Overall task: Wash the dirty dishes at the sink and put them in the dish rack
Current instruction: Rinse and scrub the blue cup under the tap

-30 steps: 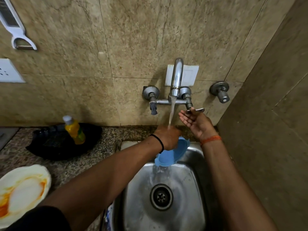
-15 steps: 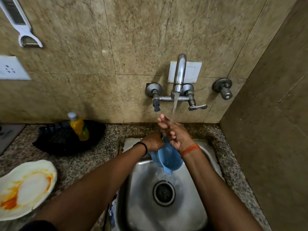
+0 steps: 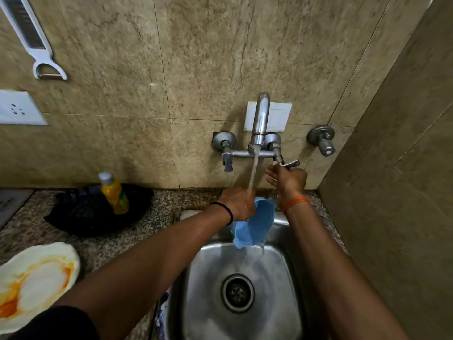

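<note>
My left hand (image 3: 239,203) grips a small blue bowl (image 3: 255,223) by its rim and holds it tilted over the steel sink (image 3: 213,278), under the running water from the wall tap (image 3: 261,119). Water spills off the bowl into the basin. My right hand (image 3: 288,179) is raised to the tap's right lever handle (image 3: 291,163), fingers touching it. A white plate (image 3: 36,283) smeared with orange sauce lies on the counter at the lower left.
A black pan (image 3: 98,212) with a yellow soap bottle (image 3: 114,192) standing in it sits on the granite counter left of the sink. A white peeler (image 3: 31,42) hangs on the wall above a socket (image 3: 17,109). A tiled side wall closes the right.
My right hand has left the bowl and risen to the right tap lever. My left hand keeps the blue bowl under the stream.
</note>
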The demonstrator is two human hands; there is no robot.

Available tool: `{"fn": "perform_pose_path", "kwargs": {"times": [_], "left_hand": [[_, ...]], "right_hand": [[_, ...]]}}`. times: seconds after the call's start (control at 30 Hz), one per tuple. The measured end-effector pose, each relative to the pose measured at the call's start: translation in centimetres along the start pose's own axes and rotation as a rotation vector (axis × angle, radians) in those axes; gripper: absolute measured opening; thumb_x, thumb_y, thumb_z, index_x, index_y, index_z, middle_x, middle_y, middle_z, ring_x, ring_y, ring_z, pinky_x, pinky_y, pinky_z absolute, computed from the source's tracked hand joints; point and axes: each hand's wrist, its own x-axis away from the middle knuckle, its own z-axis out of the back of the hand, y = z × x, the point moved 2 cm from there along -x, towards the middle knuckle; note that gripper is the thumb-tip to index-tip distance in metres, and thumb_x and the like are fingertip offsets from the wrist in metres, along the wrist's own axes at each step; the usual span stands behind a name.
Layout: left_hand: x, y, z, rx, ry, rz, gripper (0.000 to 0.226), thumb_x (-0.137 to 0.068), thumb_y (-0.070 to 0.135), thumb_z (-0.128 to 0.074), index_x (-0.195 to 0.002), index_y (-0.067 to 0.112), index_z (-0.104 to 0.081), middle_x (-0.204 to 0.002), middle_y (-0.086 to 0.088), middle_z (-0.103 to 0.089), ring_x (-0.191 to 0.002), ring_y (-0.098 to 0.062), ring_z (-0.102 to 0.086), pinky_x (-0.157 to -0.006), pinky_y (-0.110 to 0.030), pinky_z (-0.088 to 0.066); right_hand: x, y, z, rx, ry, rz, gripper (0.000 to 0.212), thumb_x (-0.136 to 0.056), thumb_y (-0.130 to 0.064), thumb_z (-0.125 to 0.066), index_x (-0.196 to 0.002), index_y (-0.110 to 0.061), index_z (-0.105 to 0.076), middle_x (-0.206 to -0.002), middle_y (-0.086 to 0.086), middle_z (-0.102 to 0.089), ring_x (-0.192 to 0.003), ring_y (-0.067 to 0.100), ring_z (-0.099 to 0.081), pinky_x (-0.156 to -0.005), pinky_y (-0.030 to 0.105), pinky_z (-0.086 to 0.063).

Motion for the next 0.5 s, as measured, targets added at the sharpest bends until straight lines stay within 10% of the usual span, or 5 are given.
{"fn": "perform_pose_path", "kwargs": {"times": [0.2, 0.37, 0.5], "left_hand": [[1.7, -1.4, 0.5, 0.241, 0.093, 0.071, 0.019, -0.089, 0.022, -0.049, -0.095, 0.011, -0.062, -0.105, -0.014, -0.067, -0.093, -0.032, -0.062, -0.068, -0.029, -0.04], [3.3, -3.1, 0.5, 0.507, 0.089, 0.153, 0.022, -0.089, 0.018, -0.048, -0.105, 0.017, -0.062, -0.108, -0.009, -0.068, -0.096, -0.026, -0.062, -0.072, -0.028, -0.045], [5.2, -5.0, 0.4, 0.683, 0.161, 0.154, 0.033, -0.086, 0.009, -0.051, -0.117, 0.016, -0.06, -0.11, -0.006, -0.067, -0.096, -0.023, -0.063, -0.072, -0.026, -0.046]], "right_hand": [[1.3, -0.4, 0.8, 1.052, 0.255, 0.545, 0.033, -0.086, -0.035, -0.064, -0.109, -0.012, -0.066, -0.104, 0.016, -0.069, -0.098, 0.036, -0.064, -0.08, 0.039, -0.05], [1.4, -0.1, 1.5, 1.103, 0.159, 0.572, 0.033, -0.089, -0.034, -0.061, -0.113, -0.012, -0.061, -0.106, 0.018, -0.068, -0.1, 0.038, -0.063, -0.081, 0.04, -0.049], [4.4, 2.1, 1.5, 0.706, -0.202, 0.184, 0.041, -0.09, -0.05, -0.056, -0.104, -0.012, -0.061, -0.113, 0.017, -0.067, -0.1, 0.033, -0.063, -0.088, 0.043, -0.051]]}}
